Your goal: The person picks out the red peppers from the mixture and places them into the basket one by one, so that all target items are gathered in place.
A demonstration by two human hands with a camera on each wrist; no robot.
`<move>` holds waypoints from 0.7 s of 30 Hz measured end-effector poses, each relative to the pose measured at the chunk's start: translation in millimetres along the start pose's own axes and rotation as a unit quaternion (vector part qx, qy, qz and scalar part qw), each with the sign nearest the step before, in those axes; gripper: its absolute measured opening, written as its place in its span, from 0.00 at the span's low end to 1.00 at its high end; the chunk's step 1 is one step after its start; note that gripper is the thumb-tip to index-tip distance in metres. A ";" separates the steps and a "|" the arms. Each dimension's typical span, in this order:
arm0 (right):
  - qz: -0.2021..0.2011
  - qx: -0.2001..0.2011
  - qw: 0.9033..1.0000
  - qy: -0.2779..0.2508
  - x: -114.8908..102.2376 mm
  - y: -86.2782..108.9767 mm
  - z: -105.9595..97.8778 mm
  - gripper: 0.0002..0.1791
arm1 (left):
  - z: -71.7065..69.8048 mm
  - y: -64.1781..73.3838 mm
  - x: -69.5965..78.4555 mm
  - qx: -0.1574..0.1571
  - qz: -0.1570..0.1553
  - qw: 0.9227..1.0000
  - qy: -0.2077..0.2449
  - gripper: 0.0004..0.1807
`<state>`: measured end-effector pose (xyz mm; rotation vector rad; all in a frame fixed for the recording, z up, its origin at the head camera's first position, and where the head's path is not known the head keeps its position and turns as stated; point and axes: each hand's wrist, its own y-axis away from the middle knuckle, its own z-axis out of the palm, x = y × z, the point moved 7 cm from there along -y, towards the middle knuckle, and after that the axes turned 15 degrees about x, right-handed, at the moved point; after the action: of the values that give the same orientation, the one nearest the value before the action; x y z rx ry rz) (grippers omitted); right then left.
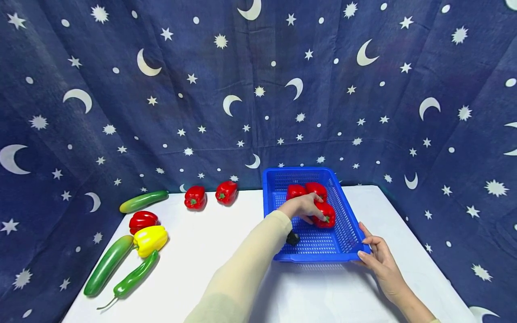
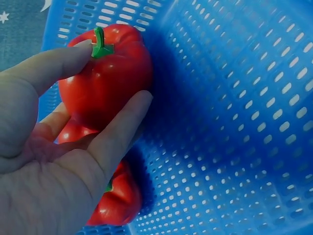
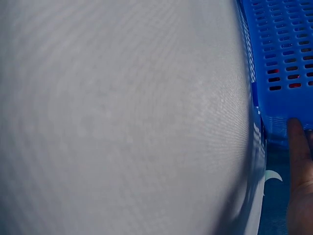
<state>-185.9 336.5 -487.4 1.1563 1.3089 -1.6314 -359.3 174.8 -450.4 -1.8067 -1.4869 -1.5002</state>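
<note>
My left hand (image 1: 304, 206) reaches into a blue plastic basket (image 1: 350, 211) and holds a red bell pepper (image 2: 110, 78) with a green stem. In the left wrist view the thumb lies by the stem and the fingers curve round the side and underneath. Two more red bell peppers, one of them a glossy pepper (image 1: 317, 190) toward the back, lie beside it in the basket, partly hidden by my hand. At the basket's near right corner, my right hand (image 1: 381, 262) grips the rim, thumb on the near edge and fingers along the outer side.
Left on the white table (image 1: 194, 251) lie a yellow bell pepper (image 1: 150, 240), a red bell pepper (image 1: 143, 221), a long green chili (image 1: 136, 273) and two cucumbers (image 1: 108, 265). Two red bell peppers (image 1: 195, 198) sit at the back edge. A star-patterned curtain (image 1: 258, 89) hangs behind.
</note>
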 end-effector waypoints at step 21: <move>0.014 0.010 1.000 0.012 0.3 0.4 0.4 0.12 | -1.3 6.1 -0.8 0.013 0.026 0.999 -0.036 0.34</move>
<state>-185.7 336.1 -487.8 1.2039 1.2889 -1.6182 -354.6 171.0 -448.5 -1.8886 -1.4736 -1.3977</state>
